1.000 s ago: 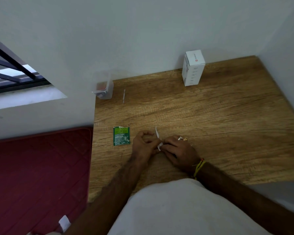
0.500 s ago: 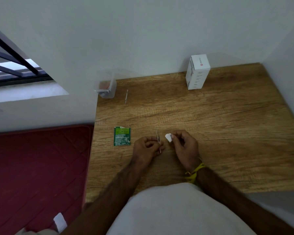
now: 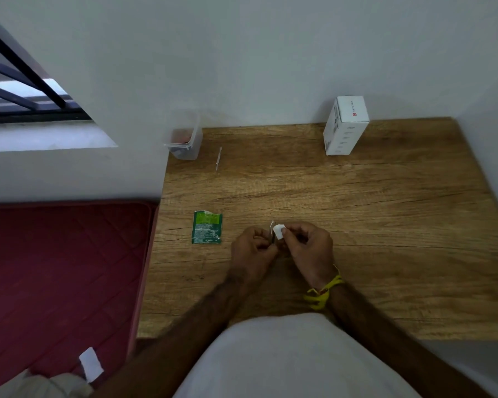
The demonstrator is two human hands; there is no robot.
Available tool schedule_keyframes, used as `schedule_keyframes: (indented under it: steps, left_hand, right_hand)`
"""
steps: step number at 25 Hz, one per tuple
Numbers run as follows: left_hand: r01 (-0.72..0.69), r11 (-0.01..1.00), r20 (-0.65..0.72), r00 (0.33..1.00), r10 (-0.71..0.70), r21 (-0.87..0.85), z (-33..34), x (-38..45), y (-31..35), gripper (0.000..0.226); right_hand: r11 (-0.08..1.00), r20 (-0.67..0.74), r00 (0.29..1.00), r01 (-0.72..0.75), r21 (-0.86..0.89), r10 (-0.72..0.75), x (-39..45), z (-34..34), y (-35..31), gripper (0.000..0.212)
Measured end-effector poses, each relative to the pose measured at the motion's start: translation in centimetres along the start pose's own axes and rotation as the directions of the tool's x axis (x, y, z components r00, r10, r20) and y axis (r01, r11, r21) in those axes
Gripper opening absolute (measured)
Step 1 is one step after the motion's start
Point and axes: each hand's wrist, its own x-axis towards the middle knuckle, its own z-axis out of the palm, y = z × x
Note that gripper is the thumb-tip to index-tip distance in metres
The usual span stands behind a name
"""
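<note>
Over the near middle of the wooden table (image 3: pixel 385 225), my left hand (image 3: pixel 252 251) pinches a thin metal tool (image 3: pixel 272 234), perhaps tweezers, standing nearly upright. My right hand (image 3: pixel 309 248) pinches a small white pad (image 3: pixel 279 231) between thumb and forefinger, held right against the tool's upper end. A torn green sachet (image 3: pixel 207 227) lies flat on the table to the left of my hands.
A clear plastic tub (image 3: pixel 184 142) with reddish contents stands at the table's back left corner, a thin white stick (image 3: pixel 218 162) beside it. A white carton (image 3: pixel 345 125) stands upright at the back wall. A red mattress (image 3: pixel 64 268) lies left of the table.
My hands were together, then parted with the white pad in the right hand. Now the right hand has brought the pad back against the tool in the left hand.
</note>
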Motion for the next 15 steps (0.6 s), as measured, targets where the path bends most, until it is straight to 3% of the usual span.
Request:
schedule_keyframes:
  steps: [9,15]
  left_hand:
    - [-0.04,0.999,0.029,0.999,0.039,0.024,-0.2,0.0,0.1,0.023]
    - [-0.036,0.999,0.049,0.998,0.035,0.009,-0.3,-0.2,0.3,0.022]
  right_hand:
    - [0.999,0.046,0.999,-0.013,-0.049,0.015,0.0,1.1,-0.4,0.009]
    - [0.966,0.109,0.974,-0.214,0.144,0.199,0.7,0.9,-0.8,0.011]
